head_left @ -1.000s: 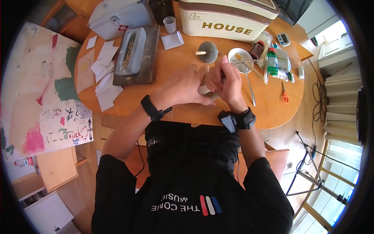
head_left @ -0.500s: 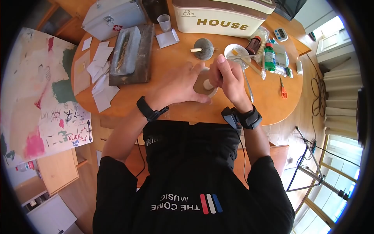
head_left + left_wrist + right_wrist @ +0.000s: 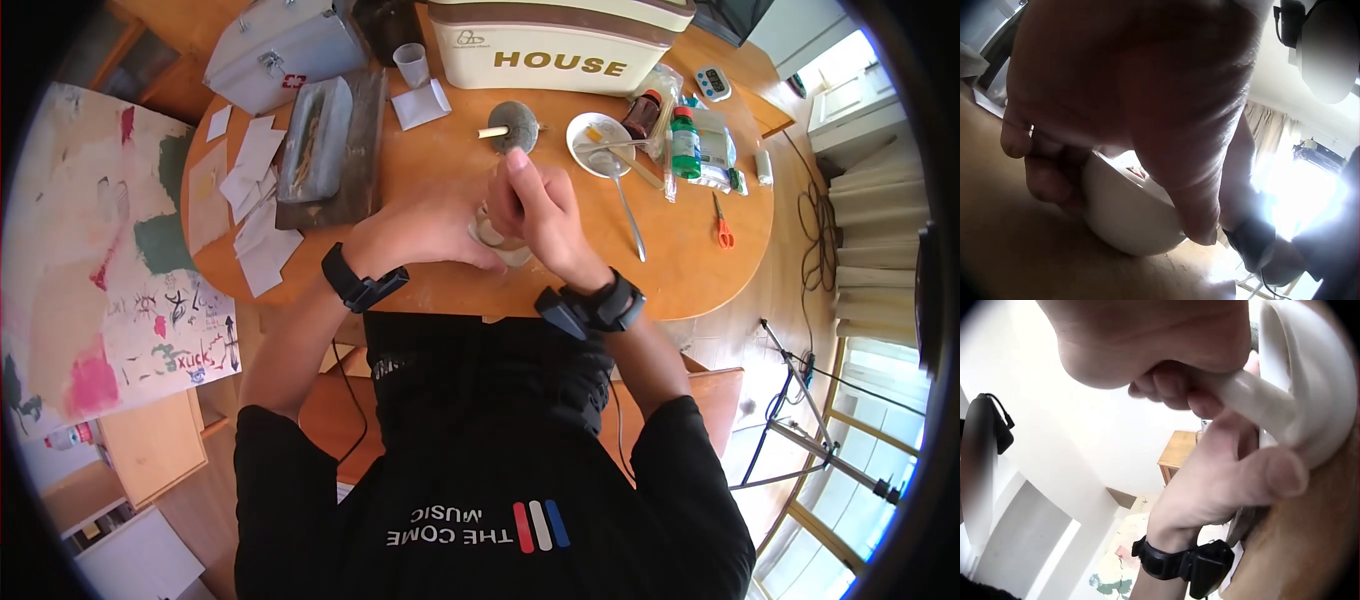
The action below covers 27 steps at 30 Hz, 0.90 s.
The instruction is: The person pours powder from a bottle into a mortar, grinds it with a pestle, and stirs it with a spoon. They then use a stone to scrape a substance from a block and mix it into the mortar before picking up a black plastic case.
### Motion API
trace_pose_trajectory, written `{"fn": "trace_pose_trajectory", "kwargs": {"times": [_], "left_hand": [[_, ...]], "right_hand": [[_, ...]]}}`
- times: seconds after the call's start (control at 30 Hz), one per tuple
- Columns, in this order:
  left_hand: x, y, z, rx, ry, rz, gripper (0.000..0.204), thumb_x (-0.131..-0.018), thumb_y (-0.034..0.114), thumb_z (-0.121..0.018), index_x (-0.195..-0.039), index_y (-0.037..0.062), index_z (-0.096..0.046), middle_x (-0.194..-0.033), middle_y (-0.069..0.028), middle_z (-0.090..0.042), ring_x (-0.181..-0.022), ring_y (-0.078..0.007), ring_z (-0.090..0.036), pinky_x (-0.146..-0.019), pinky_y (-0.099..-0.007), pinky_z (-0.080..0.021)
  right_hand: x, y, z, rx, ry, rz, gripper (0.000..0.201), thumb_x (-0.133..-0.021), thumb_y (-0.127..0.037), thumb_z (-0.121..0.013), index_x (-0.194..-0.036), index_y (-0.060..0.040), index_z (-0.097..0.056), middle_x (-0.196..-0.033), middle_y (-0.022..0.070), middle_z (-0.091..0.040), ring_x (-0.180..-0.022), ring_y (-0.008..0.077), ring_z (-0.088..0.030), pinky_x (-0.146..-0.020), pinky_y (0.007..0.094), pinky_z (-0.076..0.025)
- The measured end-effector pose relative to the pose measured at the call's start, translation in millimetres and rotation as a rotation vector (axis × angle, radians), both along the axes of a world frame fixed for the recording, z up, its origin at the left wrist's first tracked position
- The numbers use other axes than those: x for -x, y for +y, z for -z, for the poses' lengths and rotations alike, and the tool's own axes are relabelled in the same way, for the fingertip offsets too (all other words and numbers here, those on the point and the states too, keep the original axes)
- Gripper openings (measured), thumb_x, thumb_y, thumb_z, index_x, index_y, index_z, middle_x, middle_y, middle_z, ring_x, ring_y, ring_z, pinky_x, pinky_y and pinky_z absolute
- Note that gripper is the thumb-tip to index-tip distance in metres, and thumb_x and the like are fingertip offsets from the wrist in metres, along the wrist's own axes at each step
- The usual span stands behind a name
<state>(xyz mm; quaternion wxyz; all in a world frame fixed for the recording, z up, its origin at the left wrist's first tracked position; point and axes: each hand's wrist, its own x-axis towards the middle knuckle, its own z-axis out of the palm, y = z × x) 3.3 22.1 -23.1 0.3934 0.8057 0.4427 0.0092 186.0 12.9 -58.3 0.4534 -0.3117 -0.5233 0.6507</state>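
A white mortar [image 3: 1129, 212] stands on the table close to its front edge. My left hand [image 3: 425, 228] holds it from the side, thumb and fingers spread around its wall. The right hand [image 3: 542, 205] is closed in a fist around the handle of a white pestle [image 3: 1263, 403], with its thumb pointing up. In the right wrist view the pestle slants down into the mortar, its lower end hidden behind the near wall. Most of the mortar's inside is covered by the hands in the head view.
Beyond the hands lies a stone wheel [image 3: 518, 130] with a wooden axle. A boat-shaped stone trough [image 3: 338, 125] and paper sheets [image 3: 268, 245] are at the left. Rightward are a white bowl [image 3: 580, 122], a spoon [image 3: 628, 215], a green bottle [image 3: 686, 150] and orange-handled scissors [image 3: 724, 235].
Both hands have shifted left along the table with the mortar and pestle. The right fist has turned more upright above the mortar, and the head view has moved slightly.
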Motion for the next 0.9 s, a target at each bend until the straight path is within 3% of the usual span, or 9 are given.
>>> {"fn": "trace_pose_trajectory", "kwargs": {"times": [0.03, 0.07, 0.17, 0.3, 0.4, 0.5, 0.63, 0.73, 0.9], "left_hand": [[1, -2, 3, -0.018, 0.004, -0.008, 0.087, -0.071, 0.039, -0.092, -0.140, 0.0060, -0.050, -0.126, -0.0239, -0.067, -0.114, -0.0414, -0.066, -0.094, -0.0460, -0.053], [2, -4, 6, -0.036, 0.009, -0.016, 0.090, -0.071, 0.039, -0.093, -0.142, 0.0064, -0.048, -0.126, -0.0239, -0.067, -0.114, -0.0413, -0.067, -0.095, -0.0460, -0.053], [4, -3, 19, -0.131, -0.024, -0.006, 0.099, -0.071, 0.041, -0.093, -0.149, 0.0067, -0.041, -0.125, -0.0231, -0.068, -0.115, -0.0410, -0.067, -0.097, -0.0457, -0.053], [6, 1, 23, -0.064, -0.093, 0.010, 0.106, -0.072, 0.041, -0.093, -0.154, 0.0047, -0.035, -0.127, -0.0230, -0.068, -0.117, -0.0409, -0.067, -0.099, -0.0454, -0.053], [7, -1, 27, -0.045, -0.114, -0.003, 0.107, -0.072, 0.040, -0.093, -0.154, 0.0036, -0.034, -0.129, -0.0235, -0.068, -0.117, -0.0407, -0.067, -0.099, -0.0449, -0.053], [7, 1, 27, -0.012, -0.071, -0.008, 0.106, -0.072, 0.039, -0.092, -0.154, 0.0032, -0.036, -0.128, -0.0233, -0.069, -0.116, -0.0401, -0.068, -0.097, -0.0441, -0.054], [6, 2, 21, 0.040, -0.071, -0.001, 0.103, -0.071, 0.040, -0.091, -0.152, 0.0028, -0.039, -0.125, -0.0224, -0.071, -0.113, -0.0391, -0.069, -0.096, -0.0433, -0.055], [3, -1, 6, 0.042, 0.056, -0.046, 0.102, -0.071, 0.040, -0.091, -0.150, 0.0007, -0.042, -0.126, -0.0227, -0.071, -0.114, -0.0390, -0.069, -0.096, -0.0431, -0.055], [7, 1, 11, 0.020, -0.064, 0.000, 0.108, -0.071, 0.041, -0.091, -0.153, -0.0025, -0.037, -0.127, -0.0241, -0.070, -0.116, -0.0393, -0.068, -0.096, -0.0430, -0.054]], "right_hand": [[-8, -2, -2, -0.019, -0.108, -0.064, 0.063, -0.115, -0.041, -0.044, -0.063, -0.0070, -0.049, -0.056, -0.0018, -0.045, -0.053, 0.0087, -0.039, -0.050, 0.0292, -0.034], [-14, -3, -5, -0.177, -0.194, -0.043, 0.062, -0.115, -0.041, -0.046, -0.064, -0.0059, -0.052, -0.057, -0.0025, -0.047, -0.054, 0.0082, -0.039, -0.051, 0.0289, -0.034], [-19, 8, -5, -0.330, -0.238, 0.097, 0.062, -0.115, -0.041, -0.047, -0.064, -0.0054, -0.051, -0.057, -0.0019, -0.046, -0.055, 0.0082, -0.039, -0.051, 0.0288, -0.034], [-4, 22, 11, -0.208, -0.010, 0.158, 0.066, -0.116, -0.043, -0.040, -0.062, -0.0050, -0.049, -0.056, -0.0009, -0.045, -0.054, 0.0089, -0.039, -0.051, 0.0287, -0.033], [1, 17, 8, -0.265, -0.034, 0.189, 0.068, -0.116, -0.044, -0.038, -0.061, -0.0056, -0.047, -0.056, -0.0009, -0.045, -0.053, 0.0093, -0.038, -0.051, 0.0289, -0.032], [3, 11, 6, -0.291, 0.102, 0.156, 0.067, -0.117, -0.041, -0.037, -0.061, -0.0059, -0.047, -0.056, -0.0007, -0.045, -0.053, 0.0094, -0.038, -0.051, 0.0292, -0.032], [9, 7, 5, -0.354, -0.056, 0.119, 0.061, -0.118, -0.036, -0.032, -0.067, -0.0051, -0.043, -0.055, 0.0032, -0.040, -0.050, 0.0133, -0.036, -0.050, 0.0310, -0.033], [13, 2, 1, -0.344, -0.022, 0.162, 0.060, -0.118, -0.036, -0.032, -0.067, -0.0053, -0.044, -0.055, 0.0025, -0.039, -0.051, 0.0133, -0.037, -0.050, 0.0311, -0.032], [13, 2, 8, -0.459, -0.053, 0.126, 0.060, -0.118, -0.036, -0.032, -0.069, -0.0046, -0.045, -0.056, 0.0016, -0.039, -0.051, 0.0133, -0.036, -0.051, 0.0325, -0.032]]}}
